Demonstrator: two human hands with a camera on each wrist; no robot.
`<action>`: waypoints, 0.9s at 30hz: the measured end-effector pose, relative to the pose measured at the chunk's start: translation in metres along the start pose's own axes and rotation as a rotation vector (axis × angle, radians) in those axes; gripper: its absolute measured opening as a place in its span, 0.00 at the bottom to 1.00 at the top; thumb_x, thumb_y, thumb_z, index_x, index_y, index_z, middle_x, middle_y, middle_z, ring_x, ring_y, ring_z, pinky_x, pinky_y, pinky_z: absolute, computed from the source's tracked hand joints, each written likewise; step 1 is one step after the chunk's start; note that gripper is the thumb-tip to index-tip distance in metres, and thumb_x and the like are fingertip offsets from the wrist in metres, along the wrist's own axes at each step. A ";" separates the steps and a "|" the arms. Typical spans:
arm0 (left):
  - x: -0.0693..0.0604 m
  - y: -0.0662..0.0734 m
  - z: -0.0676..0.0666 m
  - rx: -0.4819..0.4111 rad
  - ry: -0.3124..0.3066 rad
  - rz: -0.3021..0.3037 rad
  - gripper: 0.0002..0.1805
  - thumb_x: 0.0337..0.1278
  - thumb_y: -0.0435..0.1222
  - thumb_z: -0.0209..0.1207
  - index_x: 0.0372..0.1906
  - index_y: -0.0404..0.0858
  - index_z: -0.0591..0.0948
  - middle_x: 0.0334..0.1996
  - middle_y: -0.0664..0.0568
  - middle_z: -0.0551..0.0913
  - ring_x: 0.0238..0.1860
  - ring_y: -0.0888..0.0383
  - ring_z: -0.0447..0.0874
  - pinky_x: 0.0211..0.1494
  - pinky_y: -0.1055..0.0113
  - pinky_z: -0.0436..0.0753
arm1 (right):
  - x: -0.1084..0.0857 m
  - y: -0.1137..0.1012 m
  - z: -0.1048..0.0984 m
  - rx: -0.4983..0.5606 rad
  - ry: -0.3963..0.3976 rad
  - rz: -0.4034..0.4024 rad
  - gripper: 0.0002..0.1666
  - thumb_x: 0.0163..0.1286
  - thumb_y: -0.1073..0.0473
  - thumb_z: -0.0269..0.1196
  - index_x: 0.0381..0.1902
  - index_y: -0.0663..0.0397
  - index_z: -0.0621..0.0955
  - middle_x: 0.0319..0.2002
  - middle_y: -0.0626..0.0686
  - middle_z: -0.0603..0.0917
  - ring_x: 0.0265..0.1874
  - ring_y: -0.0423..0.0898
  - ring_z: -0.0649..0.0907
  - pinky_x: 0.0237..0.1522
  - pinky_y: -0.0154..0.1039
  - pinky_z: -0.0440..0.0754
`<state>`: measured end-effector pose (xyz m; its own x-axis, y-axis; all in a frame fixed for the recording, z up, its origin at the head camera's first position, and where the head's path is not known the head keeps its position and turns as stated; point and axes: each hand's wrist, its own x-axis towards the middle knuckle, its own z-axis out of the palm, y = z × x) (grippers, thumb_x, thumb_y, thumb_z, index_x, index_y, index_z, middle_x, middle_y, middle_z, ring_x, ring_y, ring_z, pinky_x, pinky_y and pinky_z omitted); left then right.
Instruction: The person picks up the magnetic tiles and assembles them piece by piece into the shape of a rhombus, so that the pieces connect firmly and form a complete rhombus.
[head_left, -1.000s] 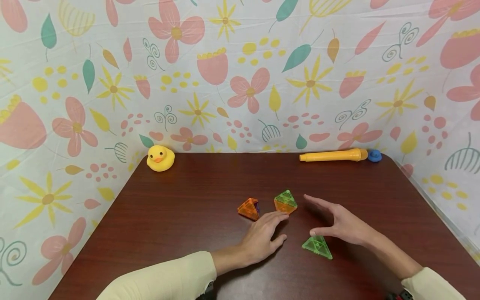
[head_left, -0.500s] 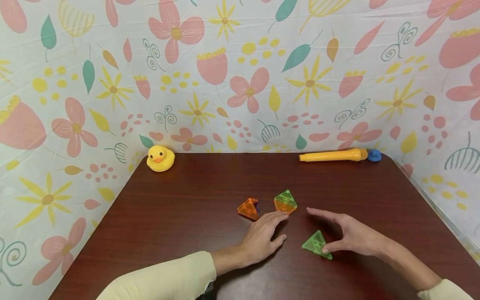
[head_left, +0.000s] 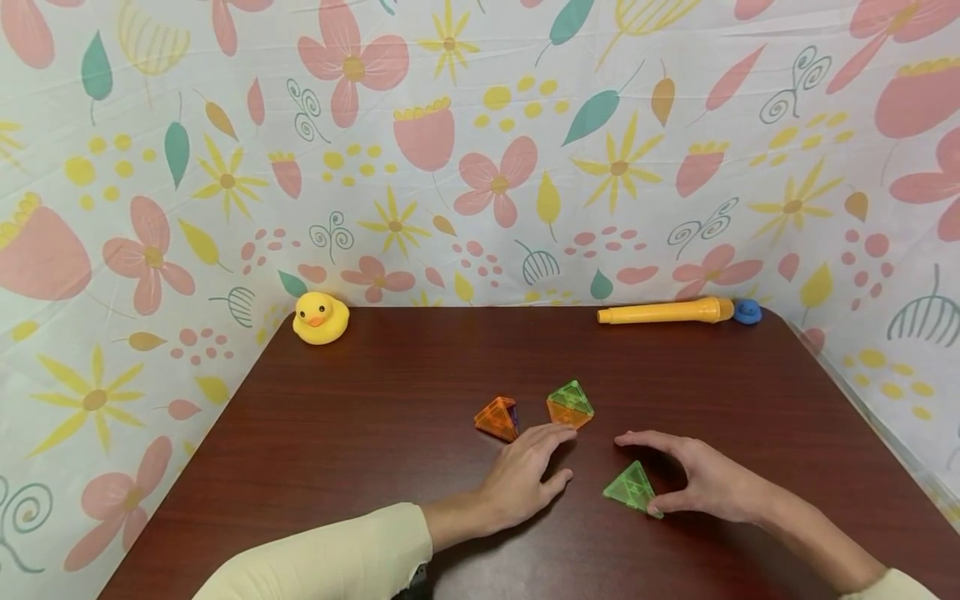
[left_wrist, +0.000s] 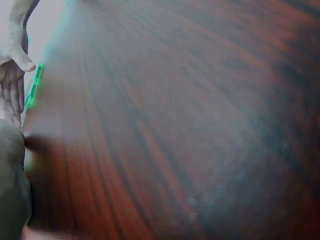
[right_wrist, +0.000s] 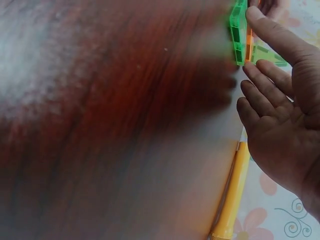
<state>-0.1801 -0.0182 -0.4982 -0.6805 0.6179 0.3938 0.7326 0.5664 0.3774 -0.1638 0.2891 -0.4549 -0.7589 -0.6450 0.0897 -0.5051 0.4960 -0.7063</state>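
Observation:
In the head view, a translucent green triangular tile (head_left: pixel 627 486) lies flat on the table. The thumb of my right hand (head_left: pixel 705 479) overlaps its right corner, while the other fingers reach forward, apart from it. My left hand (head_left: pixel 517 483) rests palm down with fingers extended. Its fingertips lie at the near edge of a joined green-and-orange piece (head_left: pixel 570 403), and whether they touch it I cannot tell. Just left of that stands an orange piece with a purple side (head_left: pixel 497 418). The right wrist view has the green tile (right_wrist: pixel 238 32) beside the spread right hand (right_wrist: pixel 285 110).
A yellow rubber duck (head_left: pixel 321 317) sits at the back left of the dark wooden table (head_left: pixel 360 400). Along the back right edge lie a yellow toy microphone (head_left: pixel 667 311) and a small blue duck (head_left: pixel 747 311). Flower-patterned cloth (head_left: pixel 480 125) rises behind the table.
My right hand has moved back toward me and slightly right, its thumb shifting from the green tile's top to its right corner. The left hand and the tiles have stayed put.

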 end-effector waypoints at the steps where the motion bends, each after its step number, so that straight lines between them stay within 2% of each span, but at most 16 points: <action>1: 0.000 0.000 0.000 0.000 0.001 0.000 0.30 0.70 0.40 0.69 0.73 0.38 0.77 0.71 0.50 0.78 0.73 0.55 0.74 0.72 0.61 0.76 | 0.000 0.001 0.000 -0.006 0.000 0.000 0.47 0.65 0.42 0.77 0.76 0.53 0.74 0.72 0.55 0.78 0.71 0.32 0.72 0.65 0.24 0.69; 17: 0.000 0.000 0.001 -0.002 0.003 0.000 0.29 0.71 0.40 0.69 0.73 0.39 0.77 0.72 0.50 0.78 0.73 0.56 0.73 0.72 0.61 0.76 | -0.002 -0.002 0.000 -0.043 0.016 0.006 0.47 0.63 0.40 0.77 0.75 0.51 0.75 0.70 0.53 0.79 0.70 0.31 0.72 0.64 0.25 0.72; 27: 0.000 0.000 0.000 -0.011 -0.003 -0.004 0.29 0.71 0.40 0.69 0.72 0.39 0.77 0.71 0.50 0.78 0.73 0.54 0.74 0.72 0.60 0.76 | -0.005 0.002 0.000 -0.114 0.006 0.012 0.49 0.62 0.35 0.76 0.77 0.46 0.75 0.72 0.57 0.77 0.72 0.36 0.72 0.63 0.25 0.72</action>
<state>-0.1801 -0.0181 -0.4979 -0.6834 0.6172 0.3898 0.7297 0.5631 0.3878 -0.1614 0.2933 -0.4569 -0.7672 -0.6356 0.0862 -0.5393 0.5664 -0.6232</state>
